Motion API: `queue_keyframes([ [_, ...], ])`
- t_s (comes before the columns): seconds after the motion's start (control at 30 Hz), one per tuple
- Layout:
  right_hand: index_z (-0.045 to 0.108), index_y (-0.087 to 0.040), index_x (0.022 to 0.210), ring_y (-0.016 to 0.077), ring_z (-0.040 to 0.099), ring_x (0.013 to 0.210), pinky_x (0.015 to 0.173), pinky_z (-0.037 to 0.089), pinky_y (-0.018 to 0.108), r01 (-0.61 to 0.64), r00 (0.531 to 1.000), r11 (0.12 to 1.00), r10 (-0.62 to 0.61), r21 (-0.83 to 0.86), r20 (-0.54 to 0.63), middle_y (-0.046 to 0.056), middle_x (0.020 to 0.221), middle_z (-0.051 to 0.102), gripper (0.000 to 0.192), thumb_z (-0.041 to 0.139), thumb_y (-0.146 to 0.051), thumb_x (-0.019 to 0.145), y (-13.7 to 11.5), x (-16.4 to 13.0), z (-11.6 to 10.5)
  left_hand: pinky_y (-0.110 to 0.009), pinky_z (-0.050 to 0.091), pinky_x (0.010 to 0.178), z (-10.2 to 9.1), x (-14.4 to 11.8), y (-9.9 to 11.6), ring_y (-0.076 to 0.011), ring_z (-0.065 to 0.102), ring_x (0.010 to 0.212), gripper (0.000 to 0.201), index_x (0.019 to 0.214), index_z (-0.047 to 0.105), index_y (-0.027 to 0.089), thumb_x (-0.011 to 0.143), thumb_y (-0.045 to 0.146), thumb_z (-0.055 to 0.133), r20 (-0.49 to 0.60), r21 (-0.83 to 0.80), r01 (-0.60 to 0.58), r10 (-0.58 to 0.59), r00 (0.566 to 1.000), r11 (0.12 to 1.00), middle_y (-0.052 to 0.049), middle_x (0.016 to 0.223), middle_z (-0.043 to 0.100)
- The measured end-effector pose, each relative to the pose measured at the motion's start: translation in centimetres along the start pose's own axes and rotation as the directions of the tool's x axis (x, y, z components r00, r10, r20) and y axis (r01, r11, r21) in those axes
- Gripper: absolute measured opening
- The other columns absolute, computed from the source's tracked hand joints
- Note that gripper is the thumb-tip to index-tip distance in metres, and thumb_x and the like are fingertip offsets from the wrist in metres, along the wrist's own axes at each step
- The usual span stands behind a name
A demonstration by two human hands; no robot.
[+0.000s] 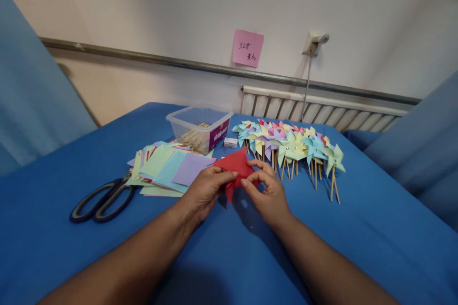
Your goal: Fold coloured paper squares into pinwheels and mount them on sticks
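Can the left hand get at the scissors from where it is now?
Probably yes. The left hand is pinching the red paper together with the right hand, so it would have to let go first. The scissors lie out to its left on bare blue cloth, with nothing between them.

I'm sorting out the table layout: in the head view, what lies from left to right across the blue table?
Scissors → stack of coloured paper squares → left hand → red paper → right hand → finished pinwheels.
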State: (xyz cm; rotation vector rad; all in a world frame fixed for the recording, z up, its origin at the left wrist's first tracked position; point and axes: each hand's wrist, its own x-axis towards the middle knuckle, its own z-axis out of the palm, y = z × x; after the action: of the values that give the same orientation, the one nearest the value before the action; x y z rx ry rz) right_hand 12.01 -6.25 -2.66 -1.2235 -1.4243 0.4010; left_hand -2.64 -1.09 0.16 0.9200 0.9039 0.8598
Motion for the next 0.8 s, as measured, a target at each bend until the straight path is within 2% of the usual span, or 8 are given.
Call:
queue_keyframes([
  [0.1,0.063,-0.019,0.065,0.0231,0.057,0.106,0.091,0.042,0.039,-0.069,0.997,0.997,0.069,0.027,-0.016,0.008,0.11,0.062,0.014,0.067,-0.024,0.077,0.38,0.15,0.02,-0.02,0.041,0.049,-0.04,0.14,-0.16,-0.0098,0.055,0.05,0.021,0.07,0.067,0.01,0.058,0.023,0.08,0.005,0.021,0.016,-0.016,1.0,1.0,-0.002,0.06,0.065],
  [0.23,0.063,-0.019,0.063,0.0224,0.058,0.105,0.091,0.042,0.037,-0.1,0.994,0.994,0.101,0.041,-0.03,0.008,0.107,0.063,0.014,0.067,-0.023,0.076,0.77,0.26,0.01,-0.021,0.04,0.046,-0.17,0.23,-0.31,-0.0099,0.054,0.048,0.023,0.071,0.068,0.009,0.06,0.026,0.079,0.035,0.056,0.034,-0.036,0.999,0.998,-0.003,0.06,0.064],
  [0.53,0.063,-0.02,0.061,0.0221,0.06,0.102,0.089,0.042,0.036,-0.107,0.994,0.994,0.108,0.012,-0.036,0.008,0.105,0.064,0.015,0.067,-0.022,0.075,0.51,0.33,-0.02,-0.023,0.036,0.038,-0.29,0.31,-0.57,-0.0115,0.05,0.042,0.028,0.069,0.065,0.009,0.061,0.032,0.078,0.052,0.162,0.04,-0.049,0.997,0.986,-0.003,0.054,0.059],
  [0.8,0.064,-0.02,0.061,0.0215,0.06,0.101,0.091,0.042,0.036,-0.12,0.993,0.993,0.121,0.009,-0.017,0.007,0.104,0.064,0.014,0.067,-0.022,0.074,0.62,0.34,-0.06,-0.023,0.039,0.039,0.0,0.01,-0.3,-0.0109,0.05,0.041,0.025,0.062,0.062,0.011,0.061,0.031,0.078,0.058,0.157,0.043,-0.053,0.997,0.987,-0.001,0.051,0.057],
])
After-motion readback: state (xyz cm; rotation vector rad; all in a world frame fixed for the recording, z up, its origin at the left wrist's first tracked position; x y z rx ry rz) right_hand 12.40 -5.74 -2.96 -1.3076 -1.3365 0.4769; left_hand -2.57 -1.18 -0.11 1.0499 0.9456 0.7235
